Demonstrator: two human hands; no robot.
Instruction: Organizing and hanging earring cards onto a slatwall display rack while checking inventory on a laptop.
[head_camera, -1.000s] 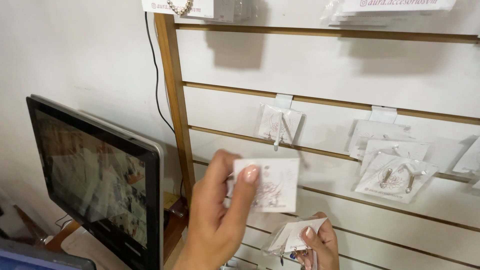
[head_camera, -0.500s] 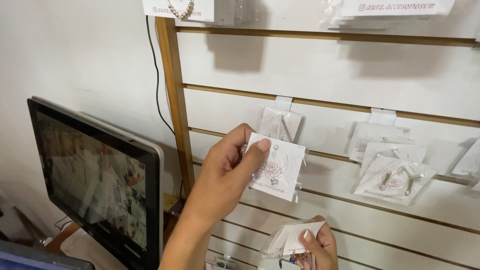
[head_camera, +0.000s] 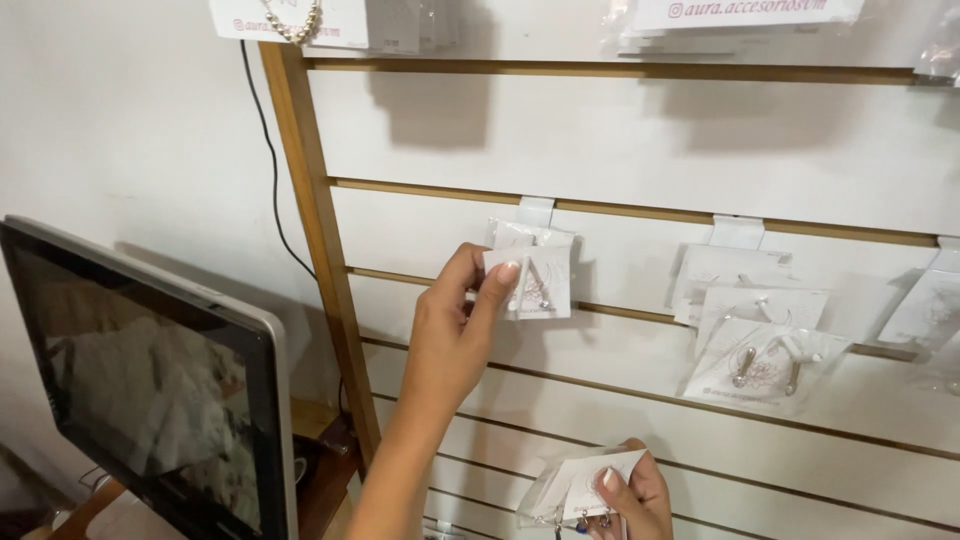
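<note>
My left hand (head_camera: 455, 335) is raised to the slatted display wall (head_camera: 620, 130) and pinches a small white earring card in a clear sleeve (head_camera: 535, 282) between thumb and forefinger. The card sits right at the white hook (head_camera: 535, 211), over another card that hangs there. Low down, my right hand (head_camera: 630, 500) grips a small stack of bagged earring cards (head_camera: 575, 485), partly cut off by the frame's bottom edge.
More bagged earring cards (head_camera: 760, 340) hang from a hook to the right, and others at the right edge. A wooden post (head_camera: 320, 250) borders the wall's left side, with a black cable (head_camera: 262, 160) beside it. A dark monitor (head_camera: 150, 390) stands at lower left.
My left hand has lifted the earring card up and to the right, from mid-wall to the hook. The right hand stays low with its stack.
</note>
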